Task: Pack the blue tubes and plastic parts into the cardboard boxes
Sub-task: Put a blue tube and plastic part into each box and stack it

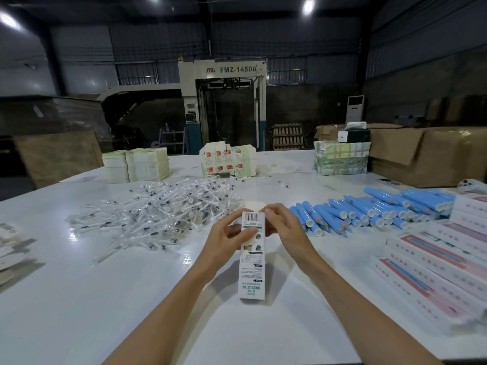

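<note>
I hold a long white printed cardboard box above the middle of the white table, its barcode end pointing away from me. My left hand grips its far left side, thumb across the front face. My right hand pinches the far right edge by the open top flap. A heap of plastic parts in clear wrappers lies beyond my left hand. Blue tubes with white caps lie in rows to the right.
Packed white and pink boxes are stacked along the right edge. Flat box blanks, printed cartons and a wrapped bundle stand at the back. Brown cartons sit at far right, loose leaflets at far left.
</note>
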